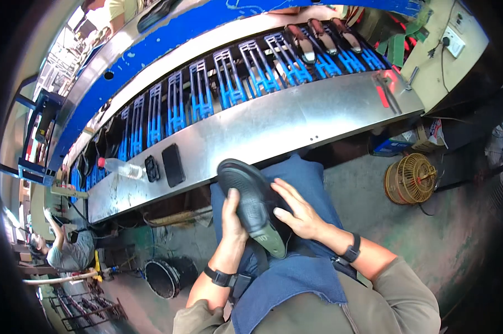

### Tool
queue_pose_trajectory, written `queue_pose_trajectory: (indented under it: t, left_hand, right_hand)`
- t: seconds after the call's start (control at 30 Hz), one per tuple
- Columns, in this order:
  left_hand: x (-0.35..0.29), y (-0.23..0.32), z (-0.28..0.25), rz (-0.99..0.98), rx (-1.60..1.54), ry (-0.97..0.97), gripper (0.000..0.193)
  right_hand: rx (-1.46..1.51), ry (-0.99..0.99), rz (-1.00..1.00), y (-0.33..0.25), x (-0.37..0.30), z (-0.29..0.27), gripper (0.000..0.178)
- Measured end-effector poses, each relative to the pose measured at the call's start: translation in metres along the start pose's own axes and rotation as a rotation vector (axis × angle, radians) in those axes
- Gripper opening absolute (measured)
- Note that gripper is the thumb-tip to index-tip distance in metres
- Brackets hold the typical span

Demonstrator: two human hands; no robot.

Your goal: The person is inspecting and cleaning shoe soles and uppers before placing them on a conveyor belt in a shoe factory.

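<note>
A black shoe [245, 192] lies across my lap, its patterned sole turned up toward me and its toe pointing at the metal bench. The end nearest my body is a dull green piece [270, 240]. My left hand [233, 216] is wrapped along the shoe's left edge, thumb against the sole. From the other side my right hand [299, 214] grips the dark upper, with its fingers stretched along it. Beneath the shoe, blue cloth [304, 178] covers my legs. The underside of the shoe is hidden.
On the metal bench [274, 122] are a phone [173, 165], a small black object [152, 168], a plastic bottle [121, 167] and a red-handled tool [386, 93]. Beyond runs a row of blue racks [229, 83], several brown shoes [300, 43] at right. A bucket [165, 276] and fan [410, 178] flank me.
</note>
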State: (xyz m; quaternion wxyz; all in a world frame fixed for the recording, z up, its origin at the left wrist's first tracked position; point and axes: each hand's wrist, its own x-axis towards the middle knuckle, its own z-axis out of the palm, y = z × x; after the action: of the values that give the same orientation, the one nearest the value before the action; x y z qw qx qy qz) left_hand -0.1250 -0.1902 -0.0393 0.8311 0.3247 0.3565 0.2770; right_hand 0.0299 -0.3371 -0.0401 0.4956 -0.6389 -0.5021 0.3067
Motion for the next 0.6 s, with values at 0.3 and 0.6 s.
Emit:
queue_pose_trajectory:
  t: [0.3,0.6]
  left_hand:
    - [-0.024,0.027,0.048,0.737,1.499,-0.702,0.091]
    - [0.143,0.061,0.074,0.247,1.051,-0.52,0.082]
  right_hand:
    - [0.341,0.651,0.31,-0.015,-0.058,-0.092,0.047]
    - [0.77,0.072,0.528,0.058,0.128,-0.158,0.074]
